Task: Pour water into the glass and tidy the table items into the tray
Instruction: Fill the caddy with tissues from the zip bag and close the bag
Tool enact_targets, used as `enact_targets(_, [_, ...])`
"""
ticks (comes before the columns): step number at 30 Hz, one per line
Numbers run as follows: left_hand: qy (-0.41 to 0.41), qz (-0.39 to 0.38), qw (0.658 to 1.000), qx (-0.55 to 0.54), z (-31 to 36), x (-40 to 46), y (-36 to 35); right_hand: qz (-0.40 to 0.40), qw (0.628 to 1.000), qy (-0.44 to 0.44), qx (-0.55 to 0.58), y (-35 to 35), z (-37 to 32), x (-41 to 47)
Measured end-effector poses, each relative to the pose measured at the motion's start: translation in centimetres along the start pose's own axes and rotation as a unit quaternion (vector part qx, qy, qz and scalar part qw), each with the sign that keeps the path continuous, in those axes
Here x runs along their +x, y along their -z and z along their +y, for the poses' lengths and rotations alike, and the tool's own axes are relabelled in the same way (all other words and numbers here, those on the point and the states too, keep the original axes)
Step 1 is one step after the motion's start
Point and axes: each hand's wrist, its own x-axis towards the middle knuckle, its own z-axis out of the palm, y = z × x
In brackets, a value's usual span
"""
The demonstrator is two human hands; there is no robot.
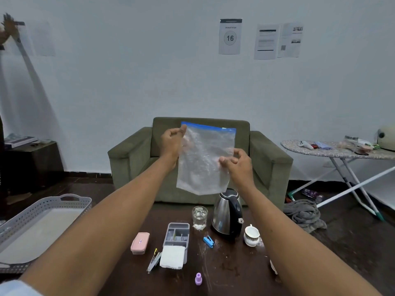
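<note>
I hold a clear zip bag (pixel 203 165) with a blue top strip up in front of me. My left hand (pixel 172 139) pinches its upper left corner and my right hand (pixel 238 165) pinches its right edge. Below, on the dark table (pixel 224 272), a glass (pixel 199 217) holds water beside a steel kettle (pixel 227 212). A grey perforated tray (pixel 40 227) lies at the left. On the table also sit a white cup (pixel 252 235), a pink box (pixel 140 242), a grey organiser (pixel 177 236), a white folded cloth (pixel 172 257), a blue clip (pixel 208 240), nail clippers (pixel 154 260) and a small purple bottle (pixel 198 278).
A green armchair (pixel 132 159) stands behind the table. An ironing board (pixel 342 152) with small items stands at the right, with a grey cloth heap (pixel 303 213) on the floor below it. A dark side table (pixel 32 159) is at the left. Another person's hand (pixel 8 26) shows at the upper left.
</note>
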Motion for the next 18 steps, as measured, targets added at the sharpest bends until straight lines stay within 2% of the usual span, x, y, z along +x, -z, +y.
enact_targets(4, [-0.009, -0.122, 0.985, 0.121, -2.4, -1.3, 2.5, 0.048, 0.997, -0.052, -0.015, 0.0, 0.6, 0.5])
enact_targets(8, [-0.027, -0.194, 0.976, 0.094, -4.4, -2.0, 4.5, 0.088, 0.995, -0.034, -0.042, 0.1, 1.2, -0.4])
enact_targets(10, [-0.047, -0.212, 0.971, 0.101, -4.9, -2.1, 5.2, 0.033, 0.999, -0.006, -0.038, 0.3, 1.5, -0.4])
enact_targets(12, [-0.052, -0.223, 0.966, 0.12, -5.4, -2.1, 5.8, -0.082, 0.995, 0.002, -0.05, 0.3, 1.8, -0.3])
enact_targets(14, [-0.066, -0.244, 0.951, 0.179, -5.6, -2.2, 6.5, -0.144, 0.984, 0.007, -0.107, 0.1, 1.9, -0.1])
enact_targets(16, [-0.109, -0.24, 0.927, 0.266, -6.0, -2.1, 7.2, -0.125, 0.971, 0.022, -0.201, -0.3, 2.2, 0.2])
enact_targets(18, [-0.157, -0.171, 0.923, 0.305, -6.7, -1.8, 8.1, -0.083, 0.965, 0.009, -0.249, -0.6, 2.3, 0.2])
